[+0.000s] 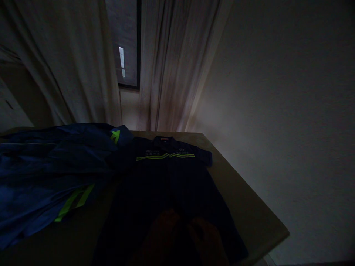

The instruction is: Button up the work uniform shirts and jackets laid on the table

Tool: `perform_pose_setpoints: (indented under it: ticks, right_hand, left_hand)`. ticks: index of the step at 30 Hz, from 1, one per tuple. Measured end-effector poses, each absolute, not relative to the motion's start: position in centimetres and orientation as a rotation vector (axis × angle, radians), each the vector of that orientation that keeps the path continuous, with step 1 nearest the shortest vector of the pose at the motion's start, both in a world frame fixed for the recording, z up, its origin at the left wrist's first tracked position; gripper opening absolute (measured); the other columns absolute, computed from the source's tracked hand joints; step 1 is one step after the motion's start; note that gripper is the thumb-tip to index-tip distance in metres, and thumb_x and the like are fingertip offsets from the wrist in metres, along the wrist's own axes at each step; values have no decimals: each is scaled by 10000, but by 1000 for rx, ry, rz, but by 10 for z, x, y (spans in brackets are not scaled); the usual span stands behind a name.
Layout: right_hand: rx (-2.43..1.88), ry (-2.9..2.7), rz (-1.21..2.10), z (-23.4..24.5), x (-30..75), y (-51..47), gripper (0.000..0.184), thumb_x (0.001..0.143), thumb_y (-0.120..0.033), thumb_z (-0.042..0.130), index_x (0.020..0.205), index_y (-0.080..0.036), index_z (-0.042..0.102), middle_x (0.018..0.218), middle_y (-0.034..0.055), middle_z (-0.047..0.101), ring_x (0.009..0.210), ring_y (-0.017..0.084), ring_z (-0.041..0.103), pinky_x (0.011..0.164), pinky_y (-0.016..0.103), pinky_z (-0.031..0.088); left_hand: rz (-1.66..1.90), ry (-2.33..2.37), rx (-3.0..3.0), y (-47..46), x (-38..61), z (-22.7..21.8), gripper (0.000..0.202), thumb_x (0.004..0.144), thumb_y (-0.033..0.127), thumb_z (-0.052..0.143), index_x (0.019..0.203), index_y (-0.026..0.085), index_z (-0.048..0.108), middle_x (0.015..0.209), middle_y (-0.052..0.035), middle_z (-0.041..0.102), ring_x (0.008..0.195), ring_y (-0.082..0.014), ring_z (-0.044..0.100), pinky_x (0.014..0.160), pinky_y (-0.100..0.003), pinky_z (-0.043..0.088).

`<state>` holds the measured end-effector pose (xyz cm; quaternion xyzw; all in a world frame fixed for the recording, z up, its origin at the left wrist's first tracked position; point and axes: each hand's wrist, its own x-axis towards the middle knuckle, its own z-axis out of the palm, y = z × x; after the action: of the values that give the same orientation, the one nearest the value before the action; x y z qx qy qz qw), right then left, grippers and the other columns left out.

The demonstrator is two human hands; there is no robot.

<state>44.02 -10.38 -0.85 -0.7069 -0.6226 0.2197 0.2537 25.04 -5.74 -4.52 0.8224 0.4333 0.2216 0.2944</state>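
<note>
A dark navy short-sleeved work shirt (166,177) lies spread out front side up, collar away from me, with yellow-green reflective stripes across the chest. Low in the view, my left hand (162,231) and my right hand (205,236) are close together over the lower middle of the shirt's front. Both look closed, with curled fingers at the front edge of the cloth. Deep shadow hides the fingertips and the exact hold.
Left of the shirt lies a rumpled blue garment (55,162) with bright yellow-green bands, reaching the shirt's left sleeve area. Both rest on a table (249,207) whose right edge runs near a pale wall (277,111). Curtains (177,66) and a window (124,44) stand behind.
</note>
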Motion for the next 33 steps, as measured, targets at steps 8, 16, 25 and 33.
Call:
perform_pose_setpoints:
  ticks: [8, 16, 25, 33]
  right_hand:
    - [-1803, -1573, 727, -39, 439, -107, 396, 872, -543, 596, 1033, -232, 781, 1046, 94, 774, 1000, 280, 713, 888, 360, 556]
    - [-1829, -1419, 799, -41, 442, -109, 462, 819, -557, 640, 1068, -191, 773, 1075, 114, 758, 1026, 302, 694, 940, 411, 540]
    - [-1732, -1514, 916, -16, 434, -101, 309, 926, -427, 524, 964, -230, 759, 978, 49, 764, 918, 227, 697, 809, 289, 534]
    - [-1717, -1620, 799, -13, 419, -96, 243, 884, -402, 560, 872, -193, 683, 785, 50, 735, 713, 201, 691, 670, 263, 504]
  left_hand:
    - [573, 1145, 2202, -57, 250, -45, 260, 972, 112, 469, 1082, 229, 673, 1126, -49, 698, 1068, -205, 637, 984, -363, 493]
    - [657, 1167, 2156, -59, 251, -46, 268, 995, 138, 420, 1064, 234, 660, 1085, -44, 704, 1005, -187, 646, 953, -350, 508]
    - [544, 1093, 2261, -58, 251, -49, 370, 901, 37, 408, 1104, 218, 659, 1121, -60, 713, 1031, -198, 654, 959, -342, 529]
    - [458, 1185, 2240, -56, 251, -40, 353, 901, 39, 441, 1061, 232, 690, 1093, -49, 712, 999, -188, 673, 895, -293, 546]
